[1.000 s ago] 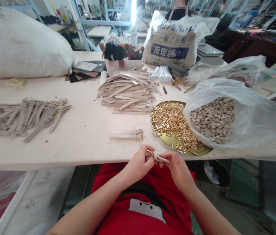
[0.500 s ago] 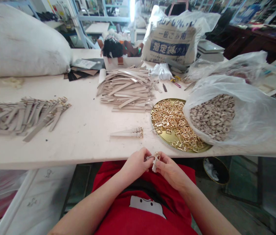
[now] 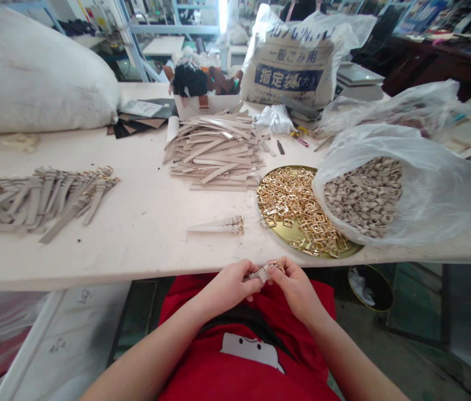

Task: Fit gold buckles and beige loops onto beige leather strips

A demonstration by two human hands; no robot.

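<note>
Between my hands, just off the table's front edge, is a light grey strap (image 3: 261,274) with a gold buckle at its right end. My left hand (image 3: 235,282) pinches the strap's left part, fingers closed. At the buckle end, my right hand (image 3: 296,282) is closed with thumb and fingers, partly covering the gold metal. Just beyond my hands, a few buckled straps (image 3: 214,226) lie on the table, buckles to the right. A round gold tray (image 3: 292,236) holds many small gold buckles (image 3: 289,195). Beside it, a clear plastic bag (image 3: 440,195) lies open with grey strap loops (image 3: 363,197) inside.
A pile of plain grey strips (image 3: 214,150) lies mid-table, and a heap of buckled straps (image 3: 43,197) at the left. White sacks (image 3: 39,72), a printed bag (image 3: 289,67) and a filled box (image 3: 206,103) stand behind. A bin (image 3: 371,287) is below right.
The strap has turned from bent and upright to lying more lengthwise between my hands. My right hand has shifted slightly right with the buckle end.
</note>
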